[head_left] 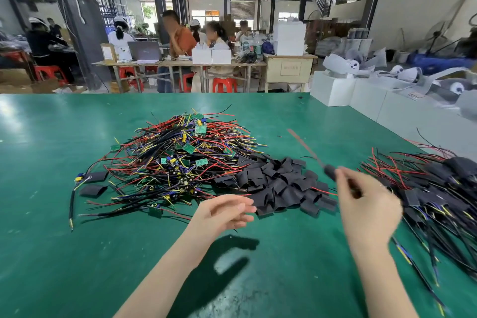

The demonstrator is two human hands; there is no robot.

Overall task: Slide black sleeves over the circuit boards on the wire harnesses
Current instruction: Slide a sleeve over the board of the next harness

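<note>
A big tangle of wire harnesses (pixel 178 157) with small green circuit boards lies in the middle of the green table (pixel 51 214). To its right sits a heap of loose black sleeves (pixel 278 186). A second pile of sleeved harnesses (pixel 438 188) lies at the right. My right hand (pixel 366 204) is blurred and pinches a sleeved harness (pixel 329 170) whose wire streaks up and left above the table. My left hand (pixel 224 212) hovers with relaxed fingers, holding nothing, just in front of the sleeve heap.
Two stray black sleeves (pixel 94 183) lie at the left of the tangle. White foam boxes (pixel 361 95) line the table's far right edge. Beyond the table, several people sit at work tables with red stools (pixel 224 84).
</note>
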